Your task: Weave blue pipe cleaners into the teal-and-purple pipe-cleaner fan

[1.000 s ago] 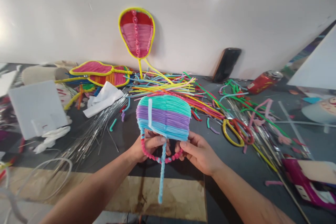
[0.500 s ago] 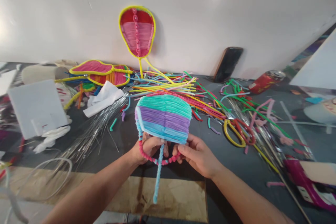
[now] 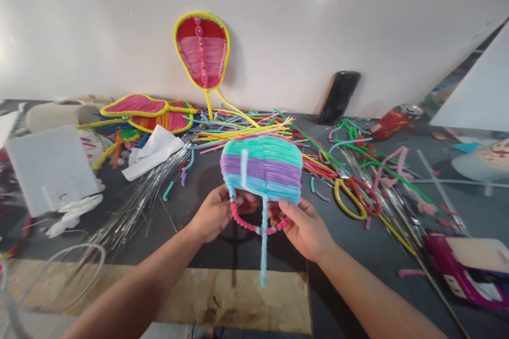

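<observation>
A pipe-cleaner panel with green, purple and blue stripes is held up in front of me. From its lower edge hangs a twisted light-blue stem, and a twisted pink pipe-cleaner loop curves beneath it. My right hand pinches the panel's lower right corner, thumb in front. At the lower left, my left hand closes around the side of the loop close to the panel; some of its fingers are hidden behind. A short pale-blue strip stands on the left of the panel's face.
Loose pipe cleaners lie in a heap behind the panel. A yellow-rimmed pink piece stands against the white wall. Scissors, a phone, a red can and a magenta tool are on the right; white paper is left.
The striped panel has moved right and slightly up. My left hand has shifted from behind the stem to the loop's left side. My right hand keeps its pinch at the right corner.
</observation>
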`<state>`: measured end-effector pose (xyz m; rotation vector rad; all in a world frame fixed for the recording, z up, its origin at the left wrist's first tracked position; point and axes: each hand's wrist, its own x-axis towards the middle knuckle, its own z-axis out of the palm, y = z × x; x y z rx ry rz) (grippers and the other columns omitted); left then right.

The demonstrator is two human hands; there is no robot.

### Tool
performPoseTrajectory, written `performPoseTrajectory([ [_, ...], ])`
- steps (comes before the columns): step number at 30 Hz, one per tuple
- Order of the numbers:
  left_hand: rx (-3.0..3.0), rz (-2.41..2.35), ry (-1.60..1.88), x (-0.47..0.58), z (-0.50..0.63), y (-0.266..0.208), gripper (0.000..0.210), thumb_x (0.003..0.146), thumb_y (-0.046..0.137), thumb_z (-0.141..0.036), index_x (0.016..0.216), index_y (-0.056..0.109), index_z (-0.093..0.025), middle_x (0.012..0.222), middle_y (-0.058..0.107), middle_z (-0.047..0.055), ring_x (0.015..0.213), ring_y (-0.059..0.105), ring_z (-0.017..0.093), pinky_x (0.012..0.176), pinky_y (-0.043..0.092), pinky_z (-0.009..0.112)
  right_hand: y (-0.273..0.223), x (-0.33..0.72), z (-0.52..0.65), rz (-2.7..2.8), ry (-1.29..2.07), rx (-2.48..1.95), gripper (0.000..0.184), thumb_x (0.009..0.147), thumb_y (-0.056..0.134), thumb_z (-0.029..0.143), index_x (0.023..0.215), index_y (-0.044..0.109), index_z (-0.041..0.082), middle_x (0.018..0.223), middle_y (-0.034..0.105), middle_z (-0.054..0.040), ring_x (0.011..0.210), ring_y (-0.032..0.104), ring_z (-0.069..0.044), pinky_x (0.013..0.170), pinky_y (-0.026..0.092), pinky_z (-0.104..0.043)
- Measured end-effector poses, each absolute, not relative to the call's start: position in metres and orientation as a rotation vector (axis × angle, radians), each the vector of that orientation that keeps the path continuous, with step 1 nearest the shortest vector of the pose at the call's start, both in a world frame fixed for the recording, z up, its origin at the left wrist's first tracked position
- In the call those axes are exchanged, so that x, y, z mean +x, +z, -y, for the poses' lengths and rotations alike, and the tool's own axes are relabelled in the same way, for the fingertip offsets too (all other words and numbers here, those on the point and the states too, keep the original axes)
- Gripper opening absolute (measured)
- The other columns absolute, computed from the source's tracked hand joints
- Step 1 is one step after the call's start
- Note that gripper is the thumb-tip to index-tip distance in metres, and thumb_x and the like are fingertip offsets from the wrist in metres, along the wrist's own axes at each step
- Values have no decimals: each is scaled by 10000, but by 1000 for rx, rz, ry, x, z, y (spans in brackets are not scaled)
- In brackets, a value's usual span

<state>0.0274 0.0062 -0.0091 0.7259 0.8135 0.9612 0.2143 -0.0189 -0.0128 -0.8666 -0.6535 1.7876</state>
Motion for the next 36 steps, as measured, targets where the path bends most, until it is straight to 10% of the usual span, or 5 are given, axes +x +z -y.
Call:
performPoseTrajectory([
  [5, 672, -771, 1109, 23, -10, 3, 500, 675, 681, -128, 1143, 527, -216, 1152, 612, 91, 1019, 623, 262, 829, 518, 386, -12, 218, 16, 853, 1478, -984, 178, 803, 646, 383, 909, 676, 243, 808, 686, -20, 696, 623, -163, 653, 496, -309],
  [14, 727, -860, 1247, 26, -6, 5, 440, 672, 775, -269, 1011, 495, -236, 961, 582, -12, 718, 591, 86, 625, 495, 198, -3, 219, 30, 1512, 1033, -1330, 267, 797, 608, 394, 646, 574, 176, 432, 314, 81, 411, 245, -60, 410, 232, -215],
  [25, 828, -1049, 1287, 23, -12, -2, 248, 661, 781, -311, 769, 617, -160, 666, 634, -18, 613, 601, 105, 629, 480, 222, -13, 213, 23, 983, 1480, -1082, 223, 796, 642, 415, 869, 629, 205, 762, 663, -34, 647, 614, -175, 573, 525, -309],
  [36, 921, -945, 1225, 21, -12, 5, 403, 609, 802, -185, 944, 577, -195, 811, 647, -5, 719, 599, 115, 649, 451, 206, -13, 217, 22, 1095, 1355, -1189, 237, 800, 634, 428, 820, 628, 192, 611, 598, 14, 504, 518, -117, 491, 449, -251],
])
